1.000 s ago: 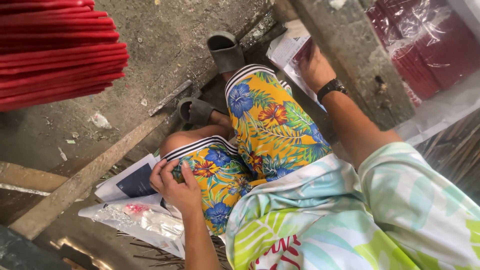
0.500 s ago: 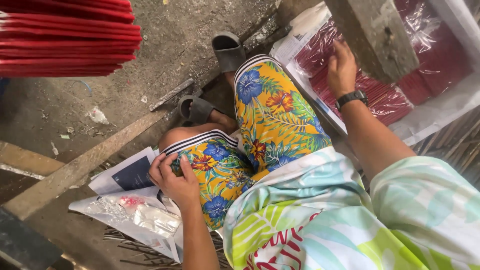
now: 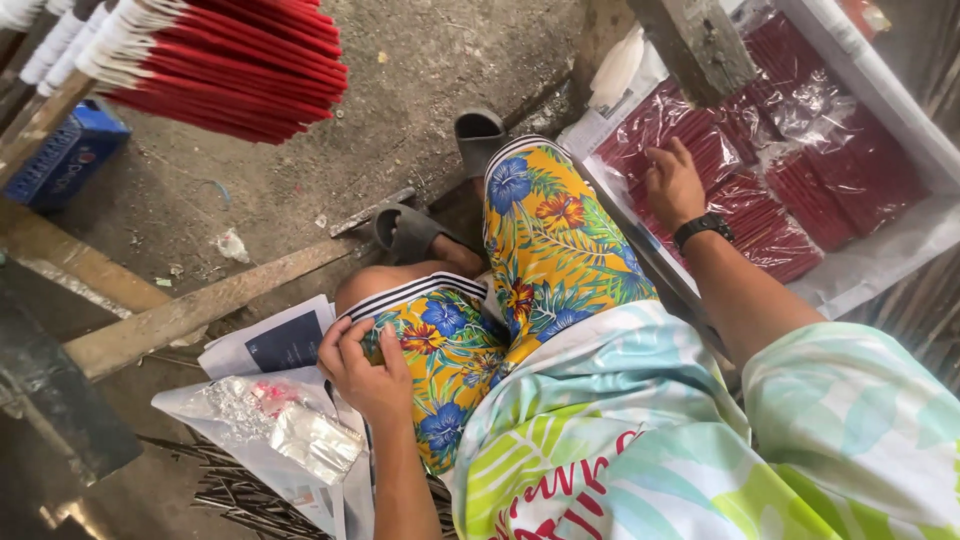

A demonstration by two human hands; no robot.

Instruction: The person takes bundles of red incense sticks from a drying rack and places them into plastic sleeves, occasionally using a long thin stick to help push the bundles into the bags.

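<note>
- Reaching into the white tray [image 3: 900, 120], the right hand [image 3: 672, 185] lies flat with spread fingers on the red packets [image 3: 760, 200]; the slippery wrap could let one slide away.
- Resting on the knee, the left hand [image 3: 365, 365] is curled; I cannot tell if it pinches anything.
- Papers [image 3: 270, 345] and a clear bag [image 3: 290, 430] beside the left hand could fall.
- A wooden post [image 3: 700, 45] just above the right hand blocks the tray's far end.
- Red sticks [image 3: 220, 60] hang well away from both hands.

A fan of red sticks with white ends [image 3: 215, 65] hangs over the dusty concrete floor [image 3: 420, 70], near a blue crate [image 3: 65, 160]. Two grey slippers [image 3: 478, 135] stand by a wooden plank [image 3: 190, 310], with crumpled clear plastic [image 3: 280, 425] below it.
</note>
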